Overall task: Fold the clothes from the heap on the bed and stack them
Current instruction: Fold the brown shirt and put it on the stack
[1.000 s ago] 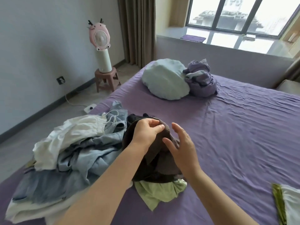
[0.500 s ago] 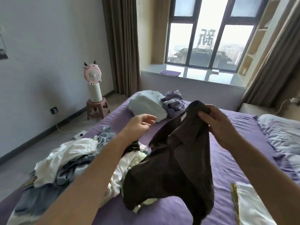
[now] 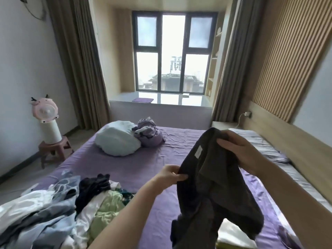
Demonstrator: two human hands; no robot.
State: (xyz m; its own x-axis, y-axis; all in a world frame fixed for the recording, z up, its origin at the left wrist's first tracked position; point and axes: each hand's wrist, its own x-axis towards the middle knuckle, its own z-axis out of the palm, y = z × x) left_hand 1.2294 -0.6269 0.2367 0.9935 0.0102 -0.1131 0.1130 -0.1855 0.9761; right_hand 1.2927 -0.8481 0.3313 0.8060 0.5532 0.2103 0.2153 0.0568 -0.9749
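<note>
— What stands at the far left of the bedroom?
— A pink fan (image 3: 45, 112) sits on a small stool (image 3: 54, 149) by the wall; nearer, the heap of clothes (image 3: 53, 212) sprawls over the purple bed (image 3: 143, 169), whites, blues and a pale green piece tangled together.

— And mid-frame?
— The left hand (image 3: 169, 176) pinches the lower edge of a dark garment (image 3: 212, 191), held up clear of the sheet.

— On the right?
— The right hand (image 3: 239, 151) grips the garment's top edge, fingers curled round the cloth; its lower part hangs in front of a light folded piece (image 3: 233, 234) lying on the bed.
</note>
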